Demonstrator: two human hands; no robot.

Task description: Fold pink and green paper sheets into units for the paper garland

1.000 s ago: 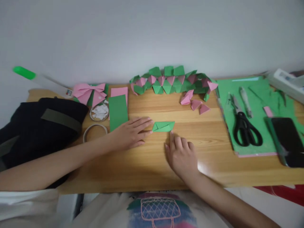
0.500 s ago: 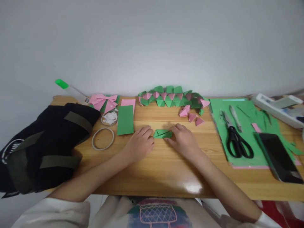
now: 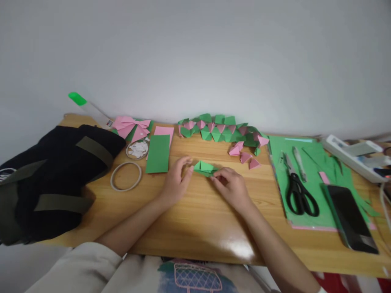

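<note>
A small folded green paper piece (image 3: pixel 205 167) is between my two hands over the middle of the wooden table. My right hand (image 3: pixel 230 185) pinches its right end between thumb and fingers. At its left end is my left hand (image 3: pixel 177 179), thumb and fingers apart, the thumb tip at the paper's edge. Behind them, a chain of folded green and pink paper pieces (image 3: pixel 218 128) lies along the wall. Loose pink folded pieces (image 3: pixel 245 157) are just in front of the chain's right end.
On the left lie a black bag (image 3: pixel 61 162), a tape ring (image 3: pixel 126 176), a dish of white bits (image 3: pixel 138 149) and green sheets (image 3: pixel 158 154). To the right are scissors (image 3: pixel 297 191), a phone (image 3: pixel 351 215) and a power strip (image 3: pixel 354 154).
The green paper has tilted up and its folds stand more open. My left hand has opened, its thumb now apart from the fingers. The view has shifted slightly.
</note>
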